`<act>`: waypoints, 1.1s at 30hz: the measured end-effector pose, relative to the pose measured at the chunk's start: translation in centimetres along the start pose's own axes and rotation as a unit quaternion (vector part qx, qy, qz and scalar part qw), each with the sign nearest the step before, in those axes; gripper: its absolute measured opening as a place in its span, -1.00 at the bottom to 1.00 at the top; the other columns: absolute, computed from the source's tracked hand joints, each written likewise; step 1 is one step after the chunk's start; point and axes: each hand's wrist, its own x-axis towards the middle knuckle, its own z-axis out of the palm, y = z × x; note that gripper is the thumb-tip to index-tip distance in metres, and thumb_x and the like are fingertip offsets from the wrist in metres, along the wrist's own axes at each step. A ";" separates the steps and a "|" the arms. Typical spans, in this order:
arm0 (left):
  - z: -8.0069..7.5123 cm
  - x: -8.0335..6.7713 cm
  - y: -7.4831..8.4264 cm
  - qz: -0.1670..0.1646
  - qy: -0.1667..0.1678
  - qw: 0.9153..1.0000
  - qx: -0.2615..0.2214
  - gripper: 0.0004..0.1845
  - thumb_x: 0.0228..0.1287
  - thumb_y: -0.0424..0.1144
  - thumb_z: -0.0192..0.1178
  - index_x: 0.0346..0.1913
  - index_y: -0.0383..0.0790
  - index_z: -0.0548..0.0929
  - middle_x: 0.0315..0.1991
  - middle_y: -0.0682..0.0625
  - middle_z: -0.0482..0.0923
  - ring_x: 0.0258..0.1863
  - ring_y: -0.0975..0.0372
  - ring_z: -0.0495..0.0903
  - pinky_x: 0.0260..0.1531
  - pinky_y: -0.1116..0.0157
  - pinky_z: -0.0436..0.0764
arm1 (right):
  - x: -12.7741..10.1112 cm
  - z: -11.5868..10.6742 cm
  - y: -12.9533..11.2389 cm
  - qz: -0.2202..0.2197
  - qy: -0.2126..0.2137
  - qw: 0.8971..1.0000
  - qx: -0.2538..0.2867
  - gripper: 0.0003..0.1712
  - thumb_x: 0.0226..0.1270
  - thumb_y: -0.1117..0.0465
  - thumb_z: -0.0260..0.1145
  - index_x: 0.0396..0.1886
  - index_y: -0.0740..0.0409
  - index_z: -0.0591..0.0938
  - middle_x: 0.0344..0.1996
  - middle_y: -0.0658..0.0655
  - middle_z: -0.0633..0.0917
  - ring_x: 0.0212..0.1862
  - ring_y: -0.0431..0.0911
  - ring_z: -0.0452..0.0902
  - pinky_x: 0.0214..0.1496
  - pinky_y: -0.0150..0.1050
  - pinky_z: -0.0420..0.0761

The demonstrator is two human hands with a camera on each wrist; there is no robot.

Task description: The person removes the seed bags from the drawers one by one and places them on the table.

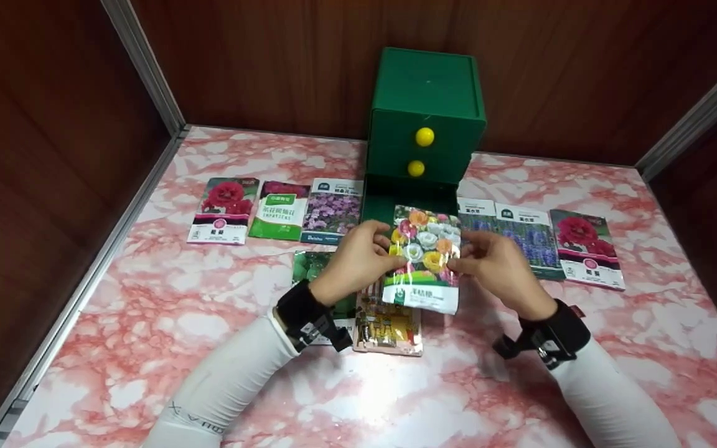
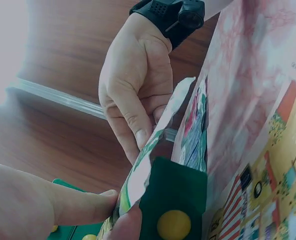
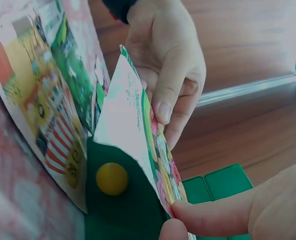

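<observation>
Both hands hold one seed packet (image 1: 424, 255) printed with mixed coloured flowers, upright above the table, just in front of a green drawer box (image 1: 424, 93). My left hand (image 1: 383, 241) pinches its left edge and my right hand (image 1: 460, 260) pinches its right edge. In the left wrist view the packet (image 2: 152, 152) shows edge-on, with the right hand (image 2: 138, 90) behind it and my left thumb (image 2: 63, 205) on the near side. The right wrist view shows the packet's white back (image 3: 125, 120), the left hand (image 3: 167, 65) and a green drawer front with a yellow knob (image 3: 112, 178).
Seed packets lie in a row on the pink marbled table (image 1: 147, 348): a rose packet (image 1: 224, 208) and two others at left, lavender packets (image 1: 520, 233) and a rose one (image 1: 585, 249) at right. A green packet (image 1: 309, 264) and a yellow striped packet (image 1: 389, 326) lie under the hands. Wooden walls enclose the table.
</observation>
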 end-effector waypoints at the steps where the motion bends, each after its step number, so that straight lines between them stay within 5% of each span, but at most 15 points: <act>1: 0.1 -0.2 0.0 0.000 -0.004 1.000 0.002 -0.24 0.40 -0.30 0.57 0.54 -0.42 0.46 0.03 -0.10 0.67 -0.17 0.22 0.67 -0.14 0.27 0.72 | -0.2 0.0 0.2 0.004 -0.004 1.000 0.005 -0.16 0.44 0.30 0.58 0.59 0.49 0.44 -0.08 0.26 0.73 -0.14 -0.06 0.67 -0.11 -0.23 0.78; 6: 0.4 -1.0 0.0 -0.002 -0.030 0.999 -0.020 -0.24 0.41 -0.33 0.56 0.55 -0.43 0.44 -0.04 -0.08 0.63 -0.33 0.23 0.64 -0.31 0.26 0.73 | -1.1 -0.2 0.6 0.023 -0.013 0.999 0.041 -0.17 0.46 0.28 0.57 0.59 0.46 0.43 -0.05 0.27 0.69 -0.12 -0.05 0.67 -0.06 -0.14 0.81; 12: 0.7 -1.8 0.0 0.001 -0.058 0.997 -0.056 -0.31 0.40 -0.39 0.56 0.47 -0.42 0.45 -0.07 -0.11 0.59 -0.34 0.21 0.66 -0.24 0.02 0.85 | -1.7 -0.6 1.1 0.042 -0.019 0.995 0.093 -0.33 0.56 0.27 0.48 0.50 0.48 0.46 -0.06 0.24 0.68 -0.14 -0.08 0.67 -0.12 -0.21 0.77; 21: 1.9 -2.5 -0.1 -0.010 -0.075 0.996 -0.040 -0.40 0.35 -0.34 0.60 0.32 -0.31 0.51 -0.11 -0.05 0.66 -0.33 -0.19 0.79 -0.30 -0.09 0.83 | -2.7 -1.2 3.2 0.069 -0.075 0.985 0.136 -0.37 0.52 0.23 0.55 0.34 0.47 0.46 -0.13 0.24 0.72 -0.32 -0.03 0.72 -0.22 -0.12 0.81; 28: 2.6 -2.7 -0.1 -0.004 -0.093 0.995 -0.036 -0.45 0.35 -0.41 0.59 0.24 -0.29 0.49 -0.15 -0.08 0.63 -0.45 0.01 0.74 -0.32 -0.04 0.85 | -2.6 -2.1 3.9 0.080 -0.129 0.977 0.147 -0.44 0.50 0.25 0.56 0.23 0.42 0.46 -0.29 0.20 0.71 -0.44 -0.01 0.72 -0.27 -0.06 0.82; 33: 3.0 -2.8 -0.4 -0.018 -0.115 0.993 -0.017 -0.44 0.36 -0.36 0.60 0.25 -0.25 0.47 -0.17 -0.09 0.63 -0.45 -0.03 0.75 -0.33 0.01 0.84 | -2.2 -2.5 4.2 0.089 -0.162 0.974 0.131 -0.55 0.51 0.32 0.51 0.15 0.43 0.48 -0.36 0.18 0.69 -0.44 -0.03 0.73 -0.27 -0.07 0.84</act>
